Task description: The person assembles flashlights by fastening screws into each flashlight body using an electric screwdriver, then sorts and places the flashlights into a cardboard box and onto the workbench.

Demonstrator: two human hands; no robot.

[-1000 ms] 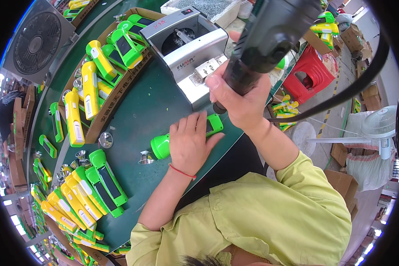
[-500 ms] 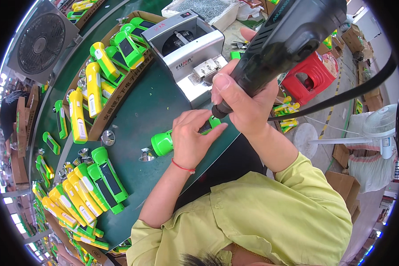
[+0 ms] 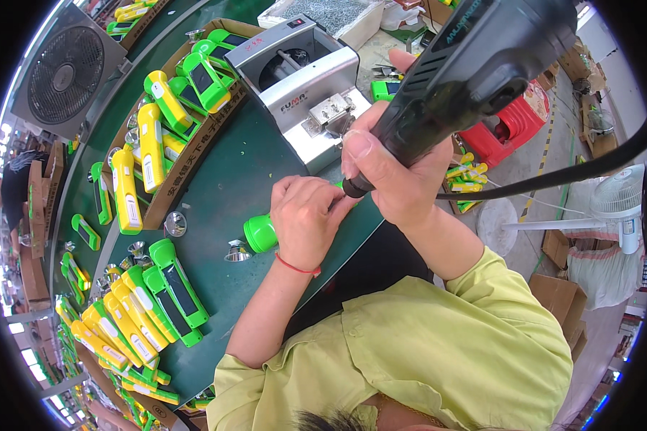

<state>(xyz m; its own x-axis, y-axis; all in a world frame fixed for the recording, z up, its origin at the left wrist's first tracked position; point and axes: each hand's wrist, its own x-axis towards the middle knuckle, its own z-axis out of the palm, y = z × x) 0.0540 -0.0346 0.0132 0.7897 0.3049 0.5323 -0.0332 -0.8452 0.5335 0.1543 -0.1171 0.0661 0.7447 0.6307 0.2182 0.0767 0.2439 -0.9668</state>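
Observation:
My left hand point(image 3: 305, 219) is closed around a green flashlight point(image 3: 259, 233) lying on the table, with its wide head showing to the left and most of its body hidden under my fingers. A black electric screwdriver point(image 3: 467, 79) is gripped in my right hand point(image 3: 406, 172), slanting down so its nose comes to the tips of my left thumb and forefinger. The bit's end and whatever it touches are hidden there. Just left of the flashlight's head lies a silver reflector cup point(image 3: 238, 251).
A silver screw feeder point(image 3: 295, 93) stands beyond my hands, with a white tray of screws point(image 3: 331, 14) behind it. To the left, a cardboard box point(image 3: 194, 154) holds yellow and green flashlights. More flashlights point(image 3: 133, 309) lie in a row nearer me. A black cable point(image 3: 553, 183) runs right.
My left thumb and fingers have drawn together, covering the flashlight's dark panel. The screwdriver's nose has dipped slightly toward my left fingertips.

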